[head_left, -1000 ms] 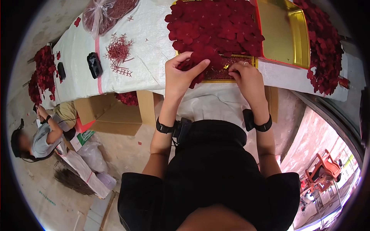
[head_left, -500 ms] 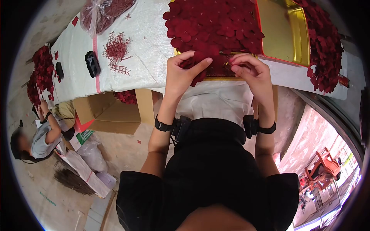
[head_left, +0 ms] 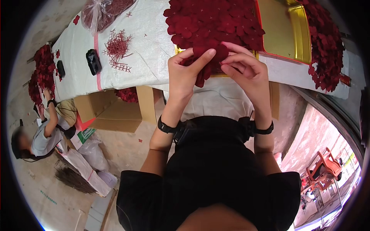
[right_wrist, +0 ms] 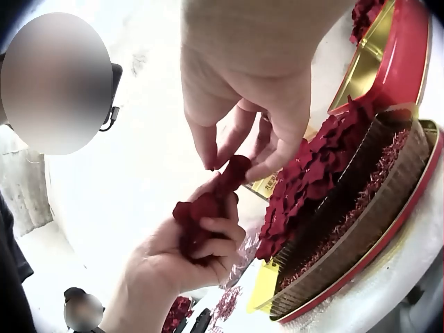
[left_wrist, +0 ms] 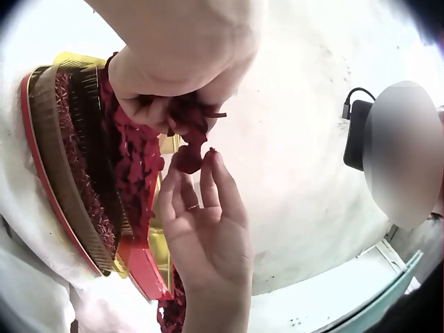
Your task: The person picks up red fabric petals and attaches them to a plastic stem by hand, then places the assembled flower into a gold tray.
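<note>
Left hand [head_left: 187, 73], at the near side of the petal pile: fingers curled round a petal bunch [head_left: 203, 77], thumb laid across it. Right hand [head_left: 246, 69], likewise near side of the petal pile: thumb and one finger brought together, apparently on a small red bit [left_wrist: 213, 149]; another finger touches the top of the bunch. Petal bunch: dark red, held in front of the petal pile [head_left: 214, 23]; judged light, limp and cloth-like, matt rather than slippery, likely to crease or fold if squeezed; best taken by its gathered middle, the edges left free. Red bit: judged thin, stiffer than petal, easily dropped; a fingertip pinch suits it. Strip of red stems [left_wrist: 80, 159]: in a clear-walled compartment, near side of the petal pile; seen in both wrist views, masked by the hands in the head view. Ring on the right hand: shown in the left wrist view, not made out from the head. Left fingers folded over the bunch: plain in the right wrist view, mostly behind it from the head. Gold-lined box [head_left: 275, 34]: directly right of the petal pile; its floor shows from the head. Loose stem heap [head_left: 118, 48]: left of the petal pile. Black object [head_left: 93, 62]: farther left of the petal pile.
</note>
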`<state>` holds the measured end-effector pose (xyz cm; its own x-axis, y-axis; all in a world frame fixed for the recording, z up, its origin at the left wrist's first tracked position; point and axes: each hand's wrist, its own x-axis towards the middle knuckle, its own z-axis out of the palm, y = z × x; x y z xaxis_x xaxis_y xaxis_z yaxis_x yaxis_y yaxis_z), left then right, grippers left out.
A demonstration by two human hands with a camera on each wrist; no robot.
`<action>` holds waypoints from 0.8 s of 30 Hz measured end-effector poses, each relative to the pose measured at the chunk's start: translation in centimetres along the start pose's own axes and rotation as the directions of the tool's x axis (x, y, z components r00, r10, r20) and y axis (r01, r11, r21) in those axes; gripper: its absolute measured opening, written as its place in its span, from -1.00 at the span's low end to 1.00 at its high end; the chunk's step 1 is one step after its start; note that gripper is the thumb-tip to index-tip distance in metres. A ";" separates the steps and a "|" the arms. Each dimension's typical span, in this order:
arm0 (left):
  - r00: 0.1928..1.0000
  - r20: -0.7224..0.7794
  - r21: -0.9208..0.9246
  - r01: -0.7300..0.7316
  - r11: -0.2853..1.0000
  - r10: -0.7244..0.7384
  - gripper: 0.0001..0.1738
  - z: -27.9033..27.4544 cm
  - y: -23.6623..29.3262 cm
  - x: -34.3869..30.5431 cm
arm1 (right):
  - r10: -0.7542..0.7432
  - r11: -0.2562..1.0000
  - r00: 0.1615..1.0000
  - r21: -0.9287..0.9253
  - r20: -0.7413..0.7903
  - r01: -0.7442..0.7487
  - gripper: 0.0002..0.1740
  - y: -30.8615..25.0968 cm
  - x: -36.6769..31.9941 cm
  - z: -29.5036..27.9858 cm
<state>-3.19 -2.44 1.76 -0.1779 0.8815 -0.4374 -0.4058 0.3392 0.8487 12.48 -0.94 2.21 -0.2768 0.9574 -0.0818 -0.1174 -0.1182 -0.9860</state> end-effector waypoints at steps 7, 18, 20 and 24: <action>1.000 0.013 0.046 -0.005 0.999 0.005 -0.88 -0.1 0.4 -0.5 | 0.061 0.991 0.996 0.117 0.066 -0.069 -0.84 0.5 0.6 -0.3; 0.990 0.031 0.253 -0.140 0.957 0.137 -0.91 0.3 0.5 -0.9 | 0.090 0.995 0.994 -0.045 0.067 -0.087 -0.86 -0.3 0.7 -0.9; 0.983 0.058 0.289 -0.182 0.940 0.172 -0.89 0.3 0.3 -0.8 | 0.105 0.993 0.992 -0.065 0.069 -0.101 -0.87 -0.4 0.7 -1.0; 0.952 0.116 0.313 -0.306 0.899 0.283 -0.90 0.5 -0.3 -0.7 | 0.156 0.987 0.983 -0.044 0.096 -0.152 -0.88 -0.3 0.8 -1.5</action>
<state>-2.46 -2.98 1.95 -0.1799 0.9735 -0.1414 -0.0302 0.1382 0.9899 13.71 0.28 2.25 -0.3819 0.8976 -0.2203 -0.0313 -0.2508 -0.9675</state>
